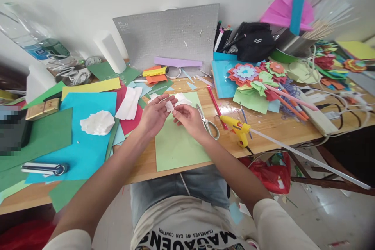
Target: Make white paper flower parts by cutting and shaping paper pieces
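Note:
A small piece of white paper [169, 106] is between my two hands above a light green sheet [181, 144]. My left hand [154, 115] is turned palm up, its curled fingers supporting the piece. With thumb and forefinger, my right hand [189, 120] pinches the lower right end of it. Behind the hands, more white paper [183, 98] lies partly hidden on the green sheet. Scissors [208, 123] rest beside my right hand, partly on the sheet's right edge. To the left are another white paper piece [129, 103] and a crumpled white wad [98, 122].
A yellow glue gun [238, 128] lies right, its long glue stick [304, 156] jutting past the table edge. Near it are a red pen [216, 105] and paper flowers [246, 74]. A stapler [45, 168] sits on blue paper [88, 103]. A grey cutting mat [166, 35] leans on the wall.

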A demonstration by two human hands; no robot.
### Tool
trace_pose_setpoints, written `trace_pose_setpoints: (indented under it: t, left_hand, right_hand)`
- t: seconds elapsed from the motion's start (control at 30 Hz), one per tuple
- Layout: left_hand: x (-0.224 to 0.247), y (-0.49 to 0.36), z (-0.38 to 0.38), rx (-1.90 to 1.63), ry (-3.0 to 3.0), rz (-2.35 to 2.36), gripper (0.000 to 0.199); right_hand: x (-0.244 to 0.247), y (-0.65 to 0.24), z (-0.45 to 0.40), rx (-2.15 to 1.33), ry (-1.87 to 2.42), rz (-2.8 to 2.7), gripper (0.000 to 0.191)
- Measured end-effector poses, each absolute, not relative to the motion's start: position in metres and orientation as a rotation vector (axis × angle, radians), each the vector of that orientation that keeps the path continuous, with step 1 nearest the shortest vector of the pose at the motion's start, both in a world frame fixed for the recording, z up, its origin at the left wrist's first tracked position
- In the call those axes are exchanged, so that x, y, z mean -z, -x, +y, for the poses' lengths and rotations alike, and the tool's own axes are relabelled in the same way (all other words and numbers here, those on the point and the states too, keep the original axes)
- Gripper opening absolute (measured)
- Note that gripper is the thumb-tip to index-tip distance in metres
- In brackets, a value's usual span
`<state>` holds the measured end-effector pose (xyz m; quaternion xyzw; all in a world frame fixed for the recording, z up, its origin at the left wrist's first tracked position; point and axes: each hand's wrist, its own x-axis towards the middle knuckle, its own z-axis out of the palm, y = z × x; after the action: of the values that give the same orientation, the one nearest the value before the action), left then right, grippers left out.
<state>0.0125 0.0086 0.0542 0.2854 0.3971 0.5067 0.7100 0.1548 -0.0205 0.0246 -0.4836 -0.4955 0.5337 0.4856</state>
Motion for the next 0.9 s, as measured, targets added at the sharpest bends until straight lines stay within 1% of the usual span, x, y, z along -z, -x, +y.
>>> trace_pose_setpoints:
  t: [0.07, 0.17, 0.37, 0.5, 0.7, 0.9]
  left_hand:
    - [-0.048, -0.015, 0.005, -1.140, -0.698, 0.861, 0.025]
    - [-0.044, -0.016, -0.001, -1.168, -0.806, 0.842, 0.027]
    - [-0.041, -0.016, -0.012, -1.145, -0.853, 0.784, 0.033]
    - [-0.039, -0.012, -0.012, -1.136, -0.846, 0.788, 0.037]
    - [-0.038, -0.009, -0.010, -1.094, -0.910, 0.929, 0.037]
    - [-0.040, -0.009, -0.010, -1.070, -0.906, 0.984, 0.034]
  right_hand:
    - [-0.025, -0.155, -0.019, -1.385, 1.160, -1.122, 0.039]
    - [-0.025, -0.155, -0.018, -1.417, 1.180, -1.074, 0.042]
    - [-0.026, -0.155, -0.020, -1.475, 1.125, -1.069, 0.038]
    - [-0.025, -0.156, -0.019, -1.442, 1.155, -1.038, 0.034]
    - [-0.021, -0.158, -0.018, -1.347, 1.135, -1.067, 0.029]
    - [-0.019, -0.158, -0.018, -1.335, 1.108, -1.081, 0.033]
